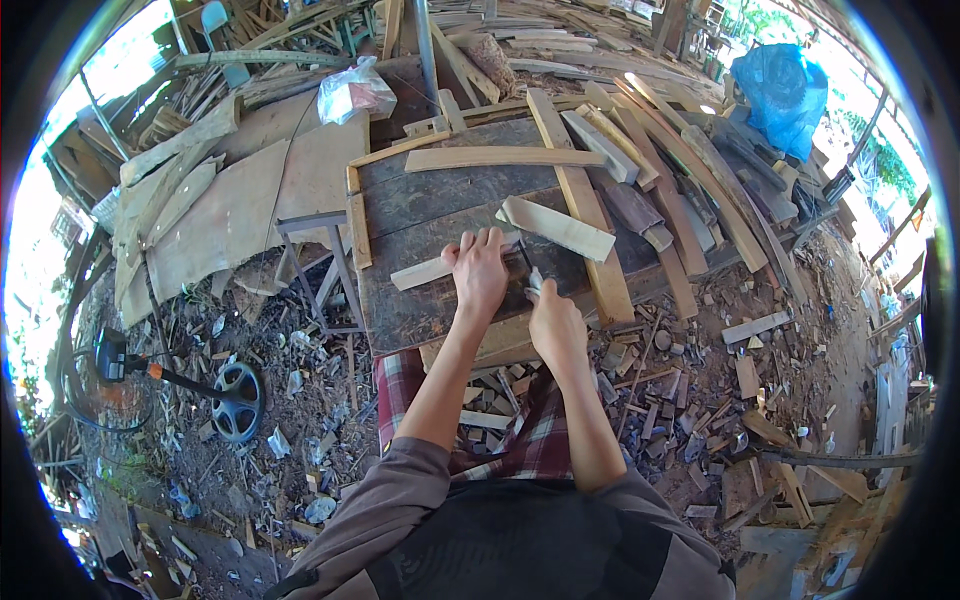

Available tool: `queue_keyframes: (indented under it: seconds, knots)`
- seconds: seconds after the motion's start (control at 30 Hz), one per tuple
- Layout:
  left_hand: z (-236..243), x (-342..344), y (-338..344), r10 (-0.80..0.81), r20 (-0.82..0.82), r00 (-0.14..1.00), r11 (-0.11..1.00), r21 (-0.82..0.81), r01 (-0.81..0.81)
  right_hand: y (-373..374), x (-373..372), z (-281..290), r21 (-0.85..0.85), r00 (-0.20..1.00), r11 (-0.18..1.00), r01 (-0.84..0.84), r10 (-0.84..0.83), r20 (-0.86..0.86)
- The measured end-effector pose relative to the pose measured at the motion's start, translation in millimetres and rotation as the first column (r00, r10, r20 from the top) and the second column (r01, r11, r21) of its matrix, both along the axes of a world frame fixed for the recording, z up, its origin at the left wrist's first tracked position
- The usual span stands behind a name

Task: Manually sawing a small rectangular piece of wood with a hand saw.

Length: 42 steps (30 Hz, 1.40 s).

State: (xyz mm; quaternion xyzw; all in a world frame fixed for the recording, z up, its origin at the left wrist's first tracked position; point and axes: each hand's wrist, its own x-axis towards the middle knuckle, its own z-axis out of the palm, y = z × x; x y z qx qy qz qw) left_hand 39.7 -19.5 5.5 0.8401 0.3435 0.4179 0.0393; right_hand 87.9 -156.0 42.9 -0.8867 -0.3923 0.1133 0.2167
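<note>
My left hand (478, 270) presses down on a pale wood strip (420, 270) lying on the dark, worn workbench (405, 320), its fingers curled over it. My right hand (550, 322), just to the right and nearer me, is closed on the light-coloured handle (536, 283) of a hand tool. Its dark narrow blade (523, 257) reaches the strip beside my left fingers; the exact tool is unclear. A short pale block (560, 230) lies just beyond, crossing a long plank (607, 295). Another board (490, 159) lies across the back of the bench.
Long boards (690, 210) crowd the bench's right. A plywood sheet (240, 195) and metal stand (340, 290) are at left, above a wheeled tool (237, 400). Wood offcuts (752, 330) litter the ground. A blue tarp (780, 95) and white bag (355, 90) are at the back.
</note>
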Motion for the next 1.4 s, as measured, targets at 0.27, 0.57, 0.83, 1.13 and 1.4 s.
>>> queue_keyframes:
  seconds: [0.27, 0.57, 0.83, 1.13, 1.4]
  knots:
    - [-6, -3, -5, 0.050, -0.016, 0.999, 0.999, 0.021, -0.049, 19, 1, 0, 0.015, 1.000, 1.000, -0.004, 0.005, -0.026]
    - [3, 2, 5, 0.047, -0.029, 0.998, 0.999, -0.005, -0.047, -4, -5, -12, 0.037, 0.994, 0.999, -0.034, 0.030, 0.105]
    - [6, 4, 15, 0.018, -0.028, 0.999, 0.997, -0.069, -0.020, -60, -19, -25, -0.003, 0.998, 1.000, -0.030, 0.031, 0.052]
    - [-1, -3, 10, -0.009, -0.069, 0.998, 1.000, -0.024, 0.007, -77, -29, -8, -0.062, 0.999, 0.998, -0.018, 0.016, -0.030]
    - [-5, -5, 6, -0.008, -0.041, 0.999, 0.998, 0.056, 0.010, -22, -7, 1, -0.005, 1.000, 1.000, -0.014, 0.014, 0.010]
